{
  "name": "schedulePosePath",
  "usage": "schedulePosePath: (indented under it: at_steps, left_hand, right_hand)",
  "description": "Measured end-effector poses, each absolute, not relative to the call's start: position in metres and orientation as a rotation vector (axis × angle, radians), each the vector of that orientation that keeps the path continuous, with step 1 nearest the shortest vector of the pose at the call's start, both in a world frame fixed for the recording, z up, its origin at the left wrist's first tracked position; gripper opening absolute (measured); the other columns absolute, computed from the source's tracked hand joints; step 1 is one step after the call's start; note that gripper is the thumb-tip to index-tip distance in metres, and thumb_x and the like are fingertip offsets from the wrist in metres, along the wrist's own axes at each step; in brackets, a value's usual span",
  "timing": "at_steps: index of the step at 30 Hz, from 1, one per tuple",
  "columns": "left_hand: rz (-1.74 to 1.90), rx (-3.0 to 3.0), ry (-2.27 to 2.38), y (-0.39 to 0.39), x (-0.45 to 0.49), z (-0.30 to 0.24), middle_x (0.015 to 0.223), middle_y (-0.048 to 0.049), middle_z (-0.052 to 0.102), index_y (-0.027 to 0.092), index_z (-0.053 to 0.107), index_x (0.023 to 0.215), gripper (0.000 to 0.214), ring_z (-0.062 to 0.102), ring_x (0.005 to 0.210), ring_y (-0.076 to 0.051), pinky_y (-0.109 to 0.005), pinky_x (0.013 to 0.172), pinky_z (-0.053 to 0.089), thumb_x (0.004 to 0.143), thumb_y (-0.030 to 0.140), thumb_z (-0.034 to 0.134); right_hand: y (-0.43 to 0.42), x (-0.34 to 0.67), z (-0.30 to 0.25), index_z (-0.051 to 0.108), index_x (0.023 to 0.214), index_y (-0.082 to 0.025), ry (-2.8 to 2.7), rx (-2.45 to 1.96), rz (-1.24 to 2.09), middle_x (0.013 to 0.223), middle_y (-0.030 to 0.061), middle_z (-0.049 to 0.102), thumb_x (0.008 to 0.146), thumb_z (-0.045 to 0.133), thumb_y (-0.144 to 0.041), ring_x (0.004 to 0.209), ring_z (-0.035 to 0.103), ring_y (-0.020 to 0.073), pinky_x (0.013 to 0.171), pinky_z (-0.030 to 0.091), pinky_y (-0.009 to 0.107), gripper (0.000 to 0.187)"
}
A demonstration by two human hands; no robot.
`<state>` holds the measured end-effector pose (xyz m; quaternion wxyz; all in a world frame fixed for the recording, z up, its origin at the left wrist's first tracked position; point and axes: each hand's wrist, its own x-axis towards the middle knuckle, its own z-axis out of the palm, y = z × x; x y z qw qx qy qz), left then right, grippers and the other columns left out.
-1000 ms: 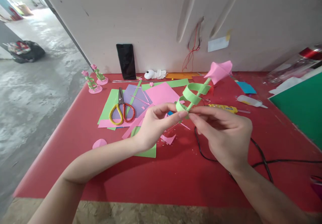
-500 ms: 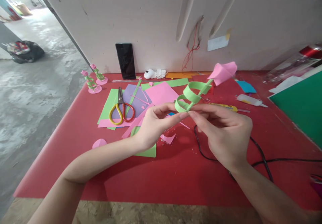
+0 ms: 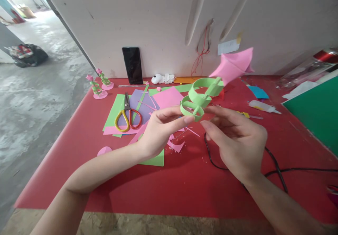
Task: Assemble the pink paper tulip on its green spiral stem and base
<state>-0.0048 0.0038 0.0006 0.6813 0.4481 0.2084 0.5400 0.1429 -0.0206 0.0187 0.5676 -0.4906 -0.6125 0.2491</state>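
A paper flower hangs in the air over the red table [image 3: 163,189]: a pink bloom [image 3: 233,64] on a thin green stem with a green spiral strip [image 3: 200,96] coiled round it. My left hand [image 3: 161,129] pinches the bottom of the stem and spiral between thumb and fingers. My right hand [image 3: 235,140] has its fingers curled loosely just right of the stem's base, fingertips close to it; whether they grip it I cannot tell.
Sheets of green, purple and pink paper [image 3: 169,97] lie behind my hands with scissors [image 3: 128,115] on them. Two finished small paper flowers [image 3: 99,85] stand at the back left. A glue bottle [image 3: 262,106], a black cable [image 3: 274,164], a phone [image 3: 132,65] against the wall.
The flower has been lifted and tilted more upright, the pink bloom rising. My right fingers have loosened from the stem's base while the left keeps its pinch.
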Motion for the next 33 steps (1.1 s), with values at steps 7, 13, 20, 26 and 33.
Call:
schedulePosePath:
  at_steps: [7,13,20,26,33]
  left_hand:
    - [1.188,0.971,0.571,0.0019,-0.0042,0.0023,0.083,0.0019,0.075,0.028,0.077,0.073,0.008,0.067,0.086,-0.014,-0.030,0.084,0.054,0.071,0.035,0.079]
    - [1.195,0.949,0.613,0.0012,-0.0036,0.0014,0.074,0.0027,0.071,0.026,0.075,0.068,0.008,0.062,0.073,-0.009,-0.024,0.071,0.050,0.069,0.033,0.080]
    - [1.163,0.904,0.653,0.0008,-0.0011,0.0026,0.061,0.0033,0.064,0.019,0.069,0.061,0.020,0.055,0.057,-0.006,-0.021,0.059,0.044,0.067,0.034,0.081]
    - [1.137,0.874,0.658,-0.0002,-0.0001,0.0017,0.062,0.0039,0.063,0.018,0.069,0.063,0.019,0.055,0.058,-0.004,-0.018,0.059,0.043,0.066,0.033,0.081]
    - [1.113,0.851,0.619,0.0000,0.0001,0.0000,0.063,0.0030,0.066,0.019,0.071,0.065,0.017,0.061,0.062,-0.005,-0.017,0.064,0.051,0.065,0.031,0.082]
  right_hand:
    - [-0.0195,0.1441,0.0168,0.073,0.089,-0.024,-1.433,-1.147,0.613,0.053,-0.0053,0.056,0.075,0.071,-0.022,0.044,0.049,0.0046,0.039,0.039,0.017,0.015]
    - [-0.0191,0.1415,0.0189,0.070,0.088,-0.022,-1.438,-1.139,0.617,0.052,-0.0059,0.057,0.073,0.072,-0.022,0.042,0.049,0.0056,0.037,0.038,0.018,0.015]
    - [-0.0211,0.1404,0.0204,0.068,0.084,-0.022,-1.501,-1.129,0.558,0.051,-0.0065,0.055,0.076,0.070,-0.022,0.043,0.049,0.0042,0.038,0.036,0.016,0.008]
    - [-0.0214,0.1399,0.0186,0.069,0.076,-0.021,-1.498,-1.121,0.539,0.055,-0.0036,0.060,0.075,0.072,-0.022,0.046,0.055,0.0060,0.038,0.039,0.016,0.003]
    - [-0.0187,0.1392,0.0193,0.068,0.075,-0.021,-1.486,-1.135,0.574,0.053,-0.0044,0.059,0.075,0.071,-0.021,0.043,0.053,0.0057,0.036,0.037,0.016,0.003]
